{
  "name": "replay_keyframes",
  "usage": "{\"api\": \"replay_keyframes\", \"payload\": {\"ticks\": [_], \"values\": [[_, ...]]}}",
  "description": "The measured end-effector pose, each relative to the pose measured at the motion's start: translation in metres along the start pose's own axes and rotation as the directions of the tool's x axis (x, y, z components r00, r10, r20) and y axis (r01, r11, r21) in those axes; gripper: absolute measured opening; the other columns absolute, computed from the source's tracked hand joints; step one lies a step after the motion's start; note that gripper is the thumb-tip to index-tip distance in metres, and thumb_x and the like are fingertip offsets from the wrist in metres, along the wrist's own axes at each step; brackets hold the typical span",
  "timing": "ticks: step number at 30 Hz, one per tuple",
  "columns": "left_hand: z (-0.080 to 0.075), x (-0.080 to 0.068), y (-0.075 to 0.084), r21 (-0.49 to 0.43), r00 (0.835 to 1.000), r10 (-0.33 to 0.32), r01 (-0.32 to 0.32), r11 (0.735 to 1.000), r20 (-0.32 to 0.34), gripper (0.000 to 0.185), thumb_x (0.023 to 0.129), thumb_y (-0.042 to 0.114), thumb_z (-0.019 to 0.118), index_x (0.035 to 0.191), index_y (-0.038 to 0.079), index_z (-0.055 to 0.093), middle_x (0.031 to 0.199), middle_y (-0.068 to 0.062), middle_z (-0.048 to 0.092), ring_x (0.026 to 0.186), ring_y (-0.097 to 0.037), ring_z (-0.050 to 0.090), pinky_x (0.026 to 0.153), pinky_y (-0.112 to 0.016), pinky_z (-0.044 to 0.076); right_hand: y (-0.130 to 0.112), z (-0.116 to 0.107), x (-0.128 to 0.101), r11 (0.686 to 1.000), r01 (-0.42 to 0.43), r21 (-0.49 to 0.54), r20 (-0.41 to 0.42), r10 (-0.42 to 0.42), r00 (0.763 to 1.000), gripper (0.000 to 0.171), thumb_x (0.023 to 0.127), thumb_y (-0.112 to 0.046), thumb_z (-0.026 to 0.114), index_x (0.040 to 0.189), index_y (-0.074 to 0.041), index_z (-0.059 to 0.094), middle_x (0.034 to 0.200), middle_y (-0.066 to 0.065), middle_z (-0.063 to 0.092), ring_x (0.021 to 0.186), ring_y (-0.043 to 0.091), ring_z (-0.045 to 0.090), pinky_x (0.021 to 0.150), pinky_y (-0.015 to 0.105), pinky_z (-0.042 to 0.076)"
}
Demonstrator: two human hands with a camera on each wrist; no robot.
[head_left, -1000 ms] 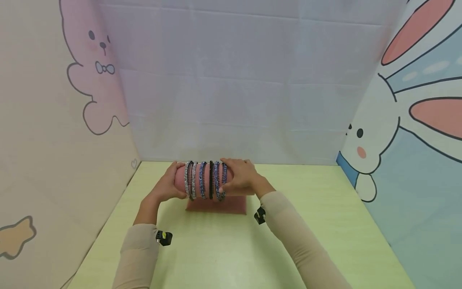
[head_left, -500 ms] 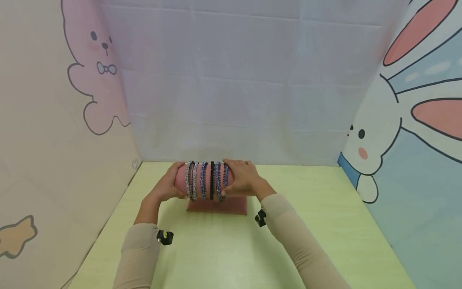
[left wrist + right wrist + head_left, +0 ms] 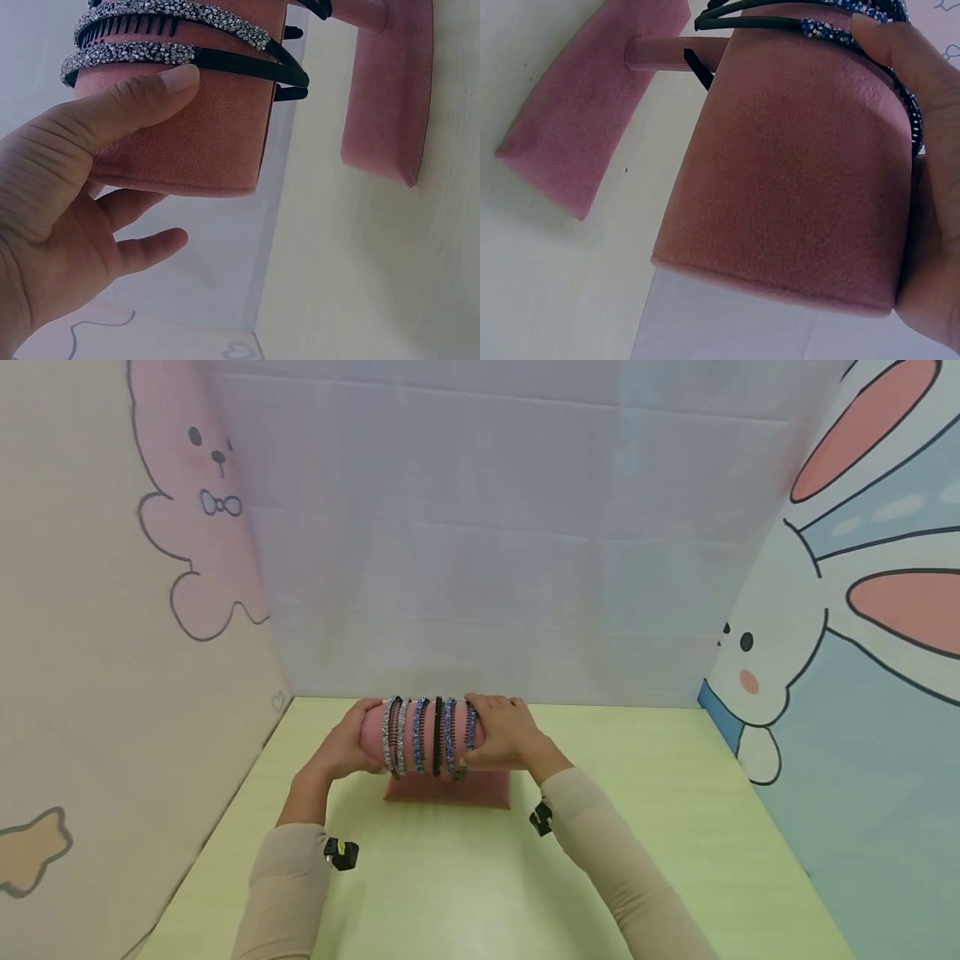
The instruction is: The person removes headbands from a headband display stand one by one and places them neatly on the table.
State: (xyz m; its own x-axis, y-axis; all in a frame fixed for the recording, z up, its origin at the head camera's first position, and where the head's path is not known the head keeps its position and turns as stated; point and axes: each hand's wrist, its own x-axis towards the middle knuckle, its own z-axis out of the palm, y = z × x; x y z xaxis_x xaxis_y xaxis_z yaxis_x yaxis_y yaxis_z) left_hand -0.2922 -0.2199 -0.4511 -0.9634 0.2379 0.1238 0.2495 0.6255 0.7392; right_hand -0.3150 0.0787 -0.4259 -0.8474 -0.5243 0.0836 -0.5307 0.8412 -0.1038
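headbands [image 3: 427, 747] ring the pink roll [image 3: 187, 142] — left hand [image 3: 343, 747] and right hand [image 3: 506, 735] each curl round an end.

head high, wrists close, sharing stand [image 3: 427, 739]

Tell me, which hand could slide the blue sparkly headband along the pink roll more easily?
Probably the right hand. Its fingers already press on the blue beaded headband at its end of the pink velvet cylinder stand. The left hand only grips the far end, beside the silver rhinestone headband.

free: green table [image 3: 465, 877] before stand | blocked: pink display roll [image 3: 420, 739], side walls [image 3: 112, 693]
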Motion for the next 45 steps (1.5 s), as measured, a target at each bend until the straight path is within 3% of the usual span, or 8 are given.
{"api": "replay_keyframes", "payload": {"ticks": [14,24,38,45], "values": [[0.003,0.001,-0.003,-0.004,1.0,-0.025,0.025,1.0,-0.009,0.116,0.046,0.001,0.091,0.141,0.023,0.029,0.138,-0.011,0.035,0.114,-0.036,0.042,0.088,-0.054,0.04,0.018,-0.006,-0.009,0.999,-0.018,0.027,0.019,0.018,1.0,0.107,0.062,-0.068,0.068,0.147,-0.02,0.024,0.142,0.005,0.038,0.127,0.026,0.035,0.099,0.049,0.027],[0.0,0.001,-0.003,-0.004,1.0,-0.018,0.018,1.0,-0.014,0.116,0.045,0.005,0.092,0.141,0.021,0.03,0.137,-0.011,0.036,0.114,-0.035,0.043,0.087,-0.053,0.041,0.034,-0.009,-0.013,0.986,-0.036,0.16,0.024,0.033,0.999,0.106,0.061,-0.065,0.072,0.146,-0.021,0.026,0.141,0.006,0.039,0.125,0.027,0.035,0.092,0.052,0.035],[0.003,0.002,-0.002,-0.014,1.0,-0.006,0.005,1.0,-0.016,0.115,0.045,0.002,0.091,0.141,0.022,0.031,0.137,-0.011,0.037,0.114,-0.035,0.043,0.087,-0.053,0.041,0.051,-0.004,-0.02,0.938,-0.015,0.346,-0.005,0.017,1.0,0.106,0.06,-0.055,0.079,0.145,-0.016,0.029,0.143,0.005,0.035,0.128,0.027,0.031,0.094,0.049,0.037],[0.005,0.002,-0.003,-0.016,1.0,-0.009,0.008,1.0,-0.011,0.114,0.046,0.001,0.091,0.141,0.021,0.031,0.137,-0.01,0.037,0.114,-0.034,0.042,0.088,-0.053,0.04,0.056,0.0,-0.023,0.885,-0.011,0.465,-0.032,0.029,0.999,0.107,0.058,-0.048,0.083,0.143,-0.011,0.03,0.139,0.01,0.038,0.122,0.028,0.037,0.094,0.048,0.036]]}}
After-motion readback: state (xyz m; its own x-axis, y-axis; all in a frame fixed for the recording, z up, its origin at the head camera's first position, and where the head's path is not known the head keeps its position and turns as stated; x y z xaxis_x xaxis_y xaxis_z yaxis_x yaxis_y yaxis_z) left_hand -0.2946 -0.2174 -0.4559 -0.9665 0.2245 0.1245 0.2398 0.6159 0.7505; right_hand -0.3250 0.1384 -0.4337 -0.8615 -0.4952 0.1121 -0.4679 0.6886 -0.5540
